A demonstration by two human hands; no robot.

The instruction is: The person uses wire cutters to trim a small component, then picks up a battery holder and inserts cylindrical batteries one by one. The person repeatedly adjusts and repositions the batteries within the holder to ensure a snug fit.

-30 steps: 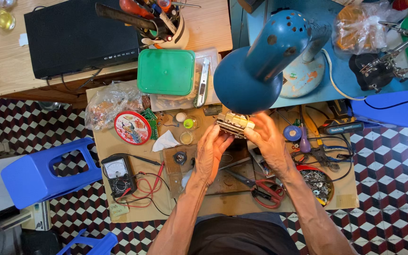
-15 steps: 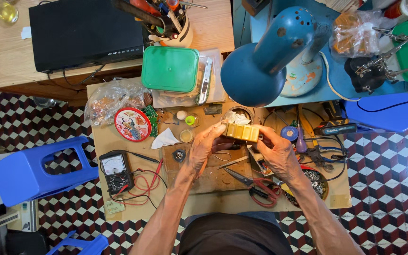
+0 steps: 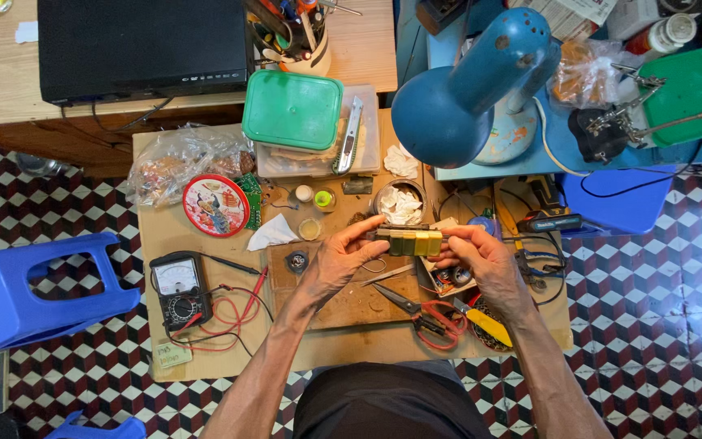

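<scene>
- Left hand [image 3: 336, 262] and right hand [image 3: 481, 256] each closed on an end of the yellow-green component block [image 3: 409, 241].
- Block now turned flat, lifted above worktop [image 3: 205, 341], just below bowl of white scraps [image 3: 400, 203].
- Previously held bunched, closer in.

round red tin [image 3: 215, 205] lying left on surface | clear plastic bag [image 3: 174, 159] sitting behind it | white meter dial [image 3: 175, 279] facing up, front-left

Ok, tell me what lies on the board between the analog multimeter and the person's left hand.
In the head view, between the multimeter and the left hand lie its red and black test leads and a small round dark part.
</scene>
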